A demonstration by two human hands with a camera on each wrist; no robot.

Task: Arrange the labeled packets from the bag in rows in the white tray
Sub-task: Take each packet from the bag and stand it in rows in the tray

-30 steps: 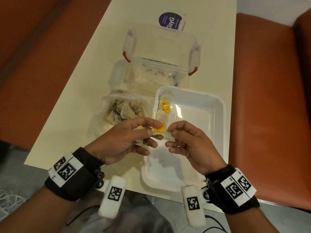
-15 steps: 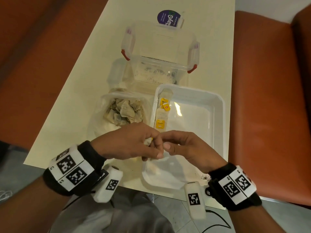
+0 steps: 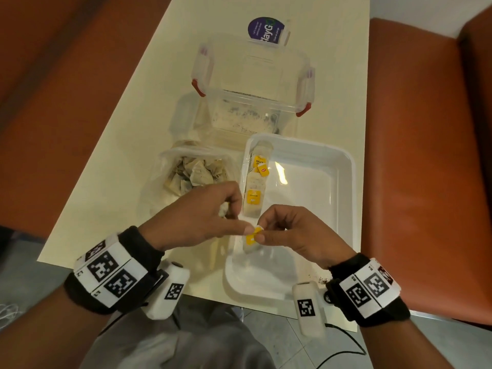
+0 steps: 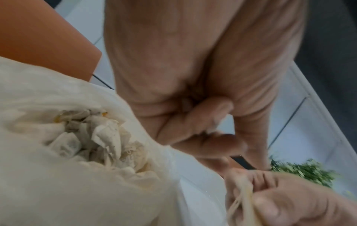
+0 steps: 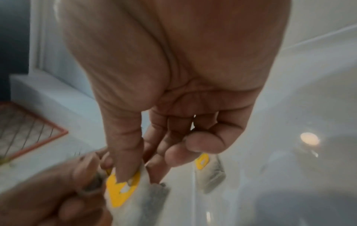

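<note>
The white tray lies right of centre on the table. Along its left wall lie packets with yellow labels, end to end. Left of the tray a clear plastic bag holds several pale packets. Over the tray's near left part my right hand pinches a yellow-labelled packet between thumb and fingers. My left hand is beside it, one fingertip touching that label. Its other fingers curl round a crumpled white packet.
Behind the tray stands an open clear container with red latches, and a purple-labelled item lies beyond it. Orange seats flank the table. Dark crumbs dot the table's near edge by my right wrist.
A labelled packet held a second ago now lies in the row by the tray's left wall. The hands met, then drew back toward me; my right hand now holds another labelled packet.
</note>
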